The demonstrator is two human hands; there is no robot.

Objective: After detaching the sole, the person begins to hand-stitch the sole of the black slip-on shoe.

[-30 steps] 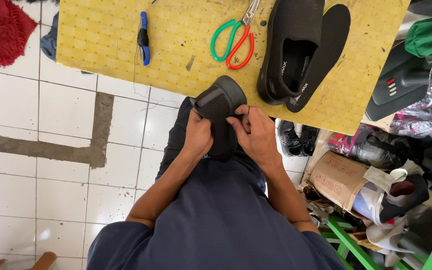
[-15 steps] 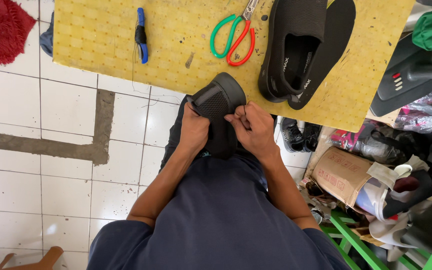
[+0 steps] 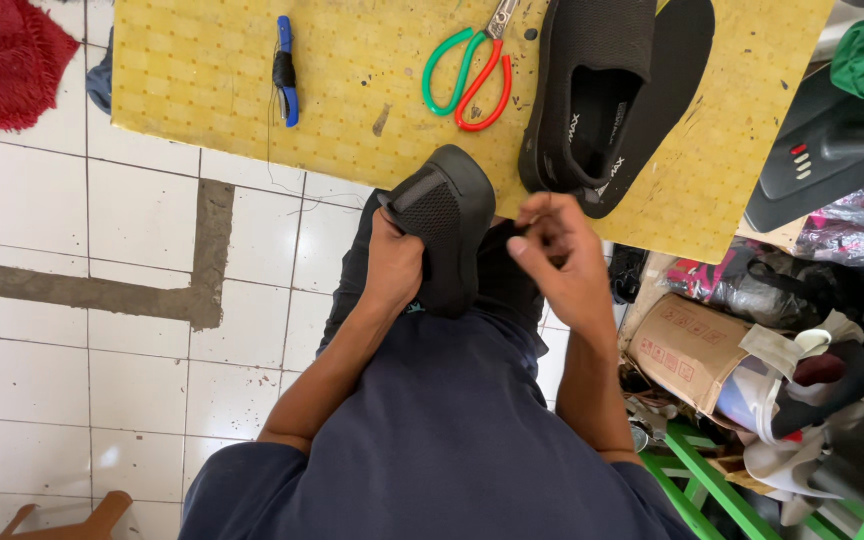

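Note:
A black shoe (image 3: 449,235) rests sole-up on my lap, toe toward the yellow board (image 3: 202,90). My left hand (image 3: 392,265) grips its left side. My right hand (image 3: 557,260) is lifted off to the right of the shoe, its fingers pinched together; what they pinch is too small to make out. A second black shoe (image 3: 592,90) lies on the board with a black insole (image 3: 667,95) beside it.
Green-and-red scissors (image 3: 467,65) and a blue tool (image 3: 285,70) lie on the board. A red cloth (image 3: 7,55) sits on the white tiled floor at top left. A cardboard box (image 3: 687,345), bags and a green frame (image 3: 712,480) crowd the right.
My right hand has come away from the shoe and moved right and up. The left hand stays on the shoe.

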